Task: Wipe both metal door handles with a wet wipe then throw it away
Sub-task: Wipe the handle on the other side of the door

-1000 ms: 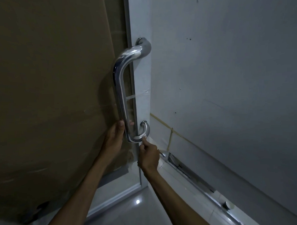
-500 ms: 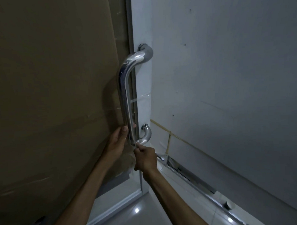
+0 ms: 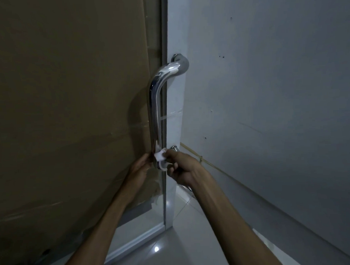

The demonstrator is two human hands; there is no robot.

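Note:
A curved chrome door handle (image 3: 155,105) runs down the edge of a glass door backed with brown cardboard (image 3: 70,116). My right hand (image 3: 181,167) pinches a small white wet wipe (image 3: 159,154) against the handle's lower bend. My left hand (image 3: 140,167) rests on the door just left of the handle's bottom, fingers touching the bar. Only one handle is in view.
A grey wall (image 3: 268,89) stands to the right, with a thin cord (image 3: 211,164) across it. A metal floor track (image 3: 187,188) runs along its base. Glossy floor tiles (image 3: 174,247) lie below the door.
My right hand has risen from under the handle's bottom end and now presses the wipe on the lower bend. The left hand stays by the bar. The camera view has tilted upward.

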